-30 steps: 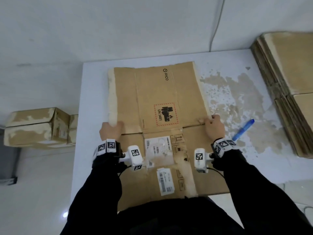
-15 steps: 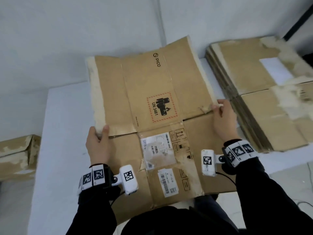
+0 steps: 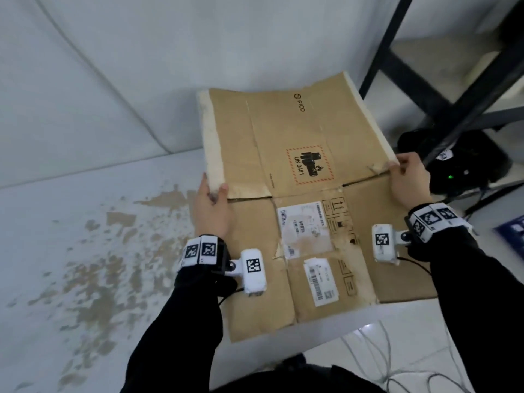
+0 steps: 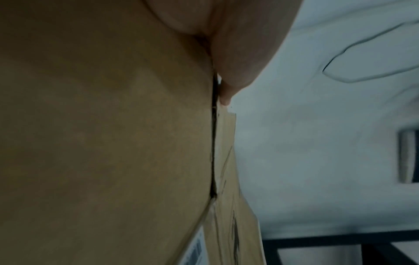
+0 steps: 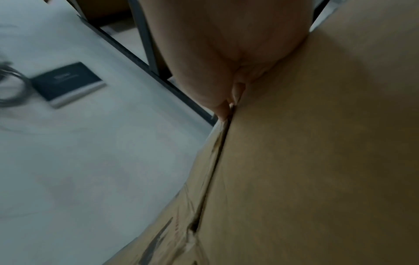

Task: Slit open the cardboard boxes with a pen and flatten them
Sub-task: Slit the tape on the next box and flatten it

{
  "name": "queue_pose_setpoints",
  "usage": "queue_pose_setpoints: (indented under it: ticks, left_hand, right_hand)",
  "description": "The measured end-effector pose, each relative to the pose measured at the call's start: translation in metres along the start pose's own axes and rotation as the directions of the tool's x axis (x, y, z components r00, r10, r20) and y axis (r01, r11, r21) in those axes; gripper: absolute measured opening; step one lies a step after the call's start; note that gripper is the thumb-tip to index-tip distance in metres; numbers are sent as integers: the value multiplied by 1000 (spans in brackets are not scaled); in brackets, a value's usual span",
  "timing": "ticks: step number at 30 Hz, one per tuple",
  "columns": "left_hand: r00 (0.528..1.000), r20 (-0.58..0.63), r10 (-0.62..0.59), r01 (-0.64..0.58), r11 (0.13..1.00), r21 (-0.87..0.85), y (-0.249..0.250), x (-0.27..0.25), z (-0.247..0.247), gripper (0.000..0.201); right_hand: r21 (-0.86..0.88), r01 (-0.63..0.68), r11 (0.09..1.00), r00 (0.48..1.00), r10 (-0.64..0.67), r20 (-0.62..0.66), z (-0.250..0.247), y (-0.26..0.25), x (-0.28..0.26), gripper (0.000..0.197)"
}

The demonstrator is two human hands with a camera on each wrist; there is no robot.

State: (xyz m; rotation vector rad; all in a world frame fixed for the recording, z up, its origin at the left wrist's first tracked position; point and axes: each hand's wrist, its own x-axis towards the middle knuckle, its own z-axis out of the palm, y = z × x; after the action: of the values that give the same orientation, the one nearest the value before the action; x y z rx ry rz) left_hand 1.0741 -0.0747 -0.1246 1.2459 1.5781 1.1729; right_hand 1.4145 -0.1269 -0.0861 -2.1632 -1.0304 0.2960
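Observation:
A flattened brown cardboard box [image 3: 297,137], with white labels and a red-framed UN 3481 mark, hangs tilted in the air, overhanging the table's right edge. My left hand [image 3: 211,205] grips its left edge at the fold, thumb on top. On the opposite edge my right hand [image 3: 408,180] pinches the same fold line. The left wrist view shows the left hand [image 4: 238,44] clamped on the cardboard [image 4: 102,143] beside a slit. The right wrist view shows the right hand [image 5: 226,44] gripping the cardboard [image 5: 317,161] likewise. No pen is in view.
The white table [image 3: 85,251], with brown peeled patches, lies to the left. A black metal rack [image 3: 425,80] stands at the upper right, with a black device [image 3: 459,165] showing a green light under it. Cables [image 3: 382,364] lie on the floor, and a dark flat case [image 5: 68,84].
Both hands have lifted the flattened box off the table and carried it to the right. The view has swung right, so the pen and the cardboard stack are out of sight.

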Motion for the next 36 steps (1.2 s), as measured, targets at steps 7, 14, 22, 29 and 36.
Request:
queue_pose_setpoints:
  ticks: [7, 14, 22, 29, 36]
  left_hand:
    - [993, -78, -86, 92, 993, 76, -10, 13, 120, 51]
    - [994, -72, -78, 97, 938, 332, -43, 13, 137, 49]
    - [908, 388, -159, -119, 789, 602, -49, 13, 129, 102]
    - [812, 520, -265, -59, 849, 525, -38, 22, 109, 96]
    - [829, 313, -464, 433, 886, 165, -62, -93, 0, 40]
  right_hand:
    - [-198, 20, 980, 991, 7, 136, 4, 53, 87, 35]
    - [-546, 120, 829, 986, -37, 161, 51, 52, 58, 48]
    - [-487, 148, 861, 760, 216, 613, 90, 51, 8, 106]
    - [-582, 142, 800, 709, 328, 625, 85, 39, 16, 106]
    - [-329, 177, 927, 811, 52, 583, 84, 19, -11, 75]
